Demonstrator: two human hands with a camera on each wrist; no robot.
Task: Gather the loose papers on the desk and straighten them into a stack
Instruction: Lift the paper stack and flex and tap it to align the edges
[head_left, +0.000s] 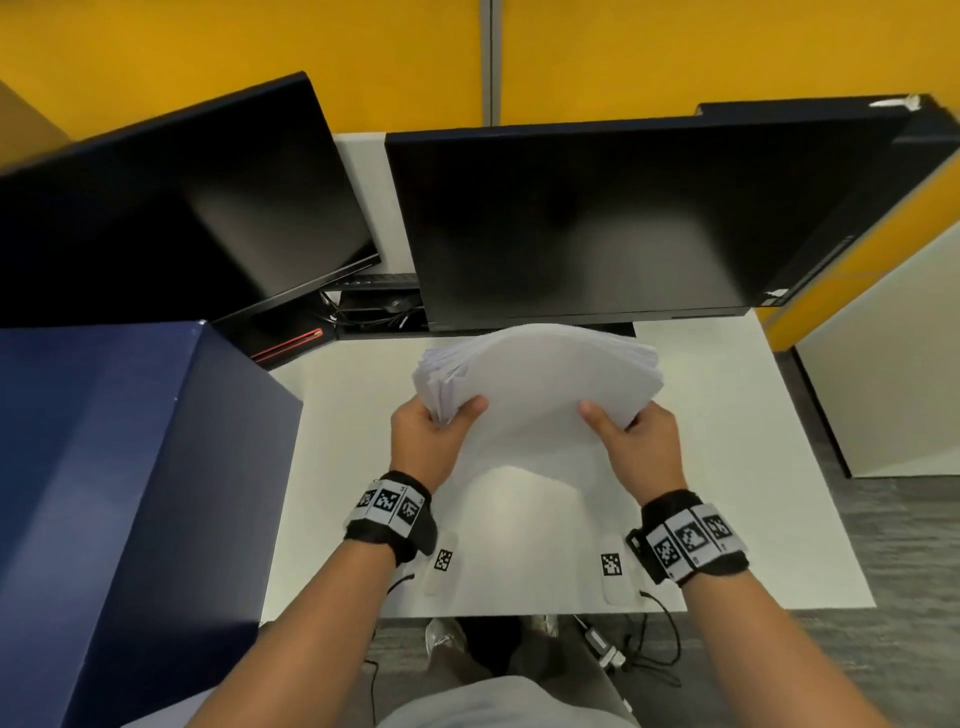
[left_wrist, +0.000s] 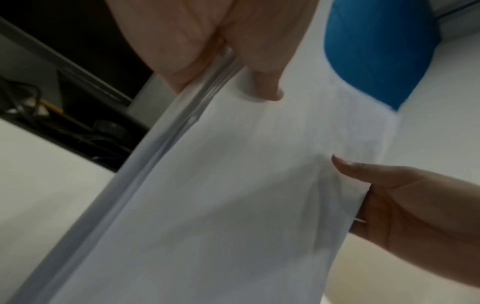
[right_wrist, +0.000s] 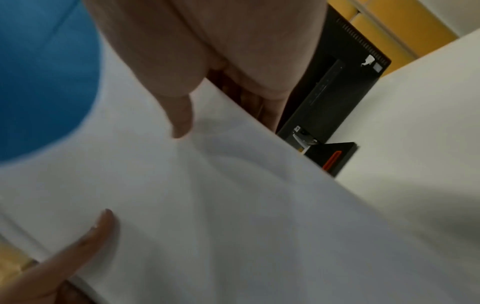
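A thick bundle of white papers stands almost upright over the middle of the white desk; its top edges are fanned and uneven at the left. My left hand grips its left side, thumb on the near face. My right hand grips the right side the same way. In the left wrist view the papers fill the frame, with my left thumb on the sheet and my right hand at the far side. The right wrist view shows the papers bowed under my right thumb.
Two dark monitors stand at the back of the desk. A dark blue box rises at the left. Cables and a black device lie between the monitors. Yellow partition walls stand behind.
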